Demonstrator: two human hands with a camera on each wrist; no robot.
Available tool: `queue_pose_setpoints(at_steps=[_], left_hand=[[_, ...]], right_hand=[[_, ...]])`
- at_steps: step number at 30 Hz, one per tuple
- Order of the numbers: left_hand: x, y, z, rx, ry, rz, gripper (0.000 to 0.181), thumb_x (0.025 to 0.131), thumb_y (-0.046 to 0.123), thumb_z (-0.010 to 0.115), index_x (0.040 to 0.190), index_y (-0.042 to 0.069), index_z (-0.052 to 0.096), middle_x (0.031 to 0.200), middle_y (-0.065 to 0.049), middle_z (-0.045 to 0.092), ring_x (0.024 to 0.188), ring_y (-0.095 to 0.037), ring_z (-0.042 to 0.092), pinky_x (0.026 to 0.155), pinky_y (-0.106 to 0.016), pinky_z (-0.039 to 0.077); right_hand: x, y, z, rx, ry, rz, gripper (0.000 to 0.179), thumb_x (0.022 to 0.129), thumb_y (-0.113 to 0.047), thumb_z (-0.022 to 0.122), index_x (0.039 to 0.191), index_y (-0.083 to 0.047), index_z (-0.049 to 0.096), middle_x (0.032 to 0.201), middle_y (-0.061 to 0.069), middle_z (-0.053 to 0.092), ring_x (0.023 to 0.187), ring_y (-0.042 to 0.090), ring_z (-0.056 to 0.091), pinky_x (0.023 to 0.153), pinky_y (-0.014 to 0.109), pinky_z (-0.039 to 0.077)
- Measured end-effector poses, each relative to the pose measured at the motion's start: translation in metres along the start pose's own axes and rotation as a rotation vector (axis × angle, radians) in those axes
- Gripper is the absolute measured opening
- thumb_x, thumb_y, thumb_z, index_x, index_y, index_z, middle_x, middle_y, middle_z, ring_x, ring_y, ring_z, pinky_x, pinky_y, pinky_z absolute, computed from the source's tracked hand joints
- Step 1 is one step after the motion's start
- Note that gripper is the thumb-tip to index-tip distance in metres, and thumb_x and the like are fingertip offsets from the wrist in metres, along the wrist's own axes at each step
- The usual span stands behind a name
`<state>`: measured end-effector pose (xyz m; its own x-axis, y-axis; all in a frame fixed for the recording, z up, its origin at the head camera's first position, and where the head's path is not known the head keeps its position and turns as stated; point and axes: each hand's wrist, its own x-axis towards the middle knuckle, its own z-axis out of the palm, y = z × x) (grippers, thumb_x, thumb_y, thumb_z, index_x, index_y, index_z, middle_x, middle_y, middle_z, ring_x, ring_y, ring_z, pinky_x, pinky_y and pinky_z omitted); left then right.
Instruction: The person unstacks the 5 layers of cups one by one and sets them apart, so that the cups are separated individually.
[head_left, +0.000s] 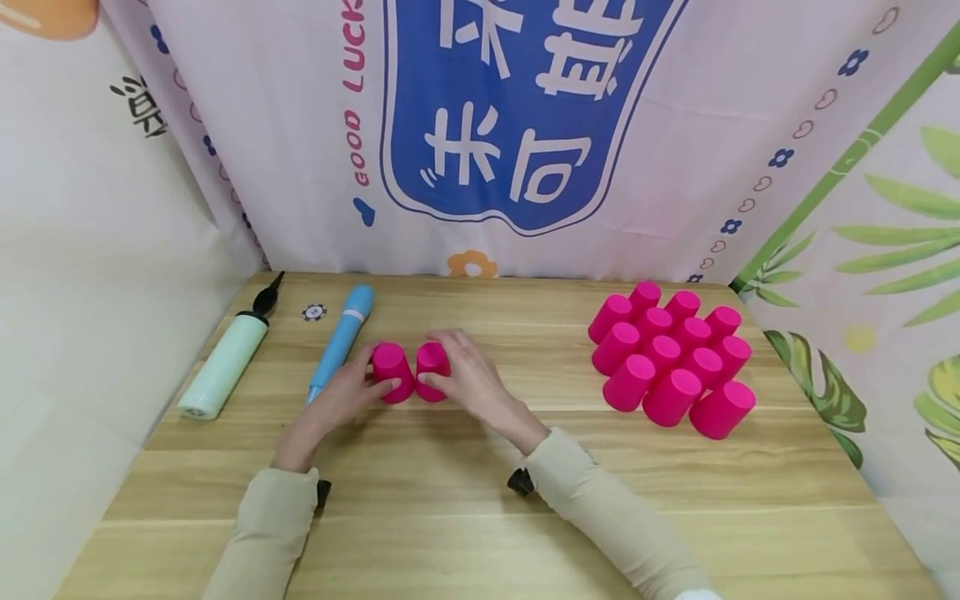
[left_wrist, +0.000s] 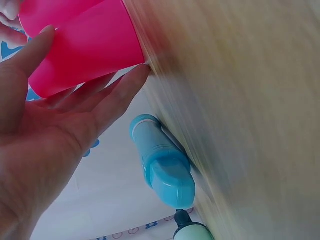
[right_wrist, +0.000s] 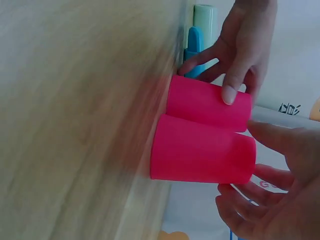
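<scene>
Two pink cups stand upside down side by side near the middle of the wooden table. My left hand holds the left pink cup, its thumb on the near side and its fingers around the outer side. The right pink cup is held by my right hand, thumb in front and fingers behind. In the right wrist view, the nearer cup lies right up against the other cup, bases close along the tabletop.
A block of several upside-down pink cups stands at the right. Left of my hands lie a blue pump, a mint-green pump with a black nozzle and a small round chip. A printed cloth hangs behind the table.
</scene>
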<state>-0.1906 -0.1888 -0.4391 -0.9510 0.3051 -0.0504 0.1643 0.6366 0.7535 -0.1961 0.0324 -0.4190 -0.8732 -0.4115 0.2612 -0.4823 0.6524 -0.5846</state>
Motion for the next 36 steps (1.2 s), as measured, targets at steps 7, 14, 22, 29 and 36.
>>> queue_pose_setpoints(at_steps=[7,14,22,29,36], left_hand=[[0.000,0.001,0.003,-0.006,0.025,0.006,0.058,0.096,0.023,0.061,0.140,-0.001,0.032,0.131,-0.025,0.052,0.121,-0.044,0.051,0.097,-0.052,0.047],[0.000,0.002,0.005,-0.004,0.024,-0.016,0.058,0.096,0.025,0.060,0.139,-0.002,0.031,0.132,-0.027,0.050,0.121,-0.045,0.050,0.097,-0.053,0.047],[0.000,0.001,0.004,0.001,0.029,-0.011,0.059,0.096,0.024,0.061,0.140,-0.002,0.031,0.131,-0.026,0.051,0.119,-0.043,0.051,0.095,-0.052,0.049],[-0.001,0.003,0.002,0.012,0.027,-0.013,0.060,0.096,0.025,0.061,0.140,-0.002,0.031,0.130,-0.026,0.051,0.119,-0.044,0.051,0.095,-0.053,0.049],[0.000,0.003,0.002,0.012,0.024,-0.021,0.060,0.096,0.026,0.061,0.140,-0.001,0.031,0.131,-0.026,0.051,0.121,-0.043,0.050,0.096,-0.052,0.048]], right_hand=[[-0.005,0.009,0.004,-0.106,0.065,-0.048,0.048,0.085,-0.025,0.076,0.127,-0.008,0.058,0.116,0.005,0.059,0.102,0.017,0.061,0.079,0.032,0.056],[-0.022,0.022,-0.056,-0.054,0.178,-0.062,0.047,0.084,-0.019,0.076,0.126,-0.004,0.059,0.118,0.010,0.058,0.102,0.022,0.060,0.085,0.034,0.055],[-0.035,0.084,-0.130,-0.201,0.270,0.025,0.050,0.082,-0.014,0.077,0.125,0.002,0.057,0.119,0.021,0.057,0.104,0.035,0.059,0.088,0.047,0.052],[-0.034,0.118,-0.149,-0.249,0.154,0.207,0.056,0.084,-0.014,0.075,0.132,0.001,0.052,0.128,0.023,0.050,0.109,0.039,0.055,0.093,0.052,0.050],[-0.027,0.129,-0.139,-0.290,0.058,0.241,0.055,0.084,-0.015,0.075,0.131,0.002,0.052,0.126,0.024,0.050,0.108,0.039,0.056,0.092,0.050,0.051]])
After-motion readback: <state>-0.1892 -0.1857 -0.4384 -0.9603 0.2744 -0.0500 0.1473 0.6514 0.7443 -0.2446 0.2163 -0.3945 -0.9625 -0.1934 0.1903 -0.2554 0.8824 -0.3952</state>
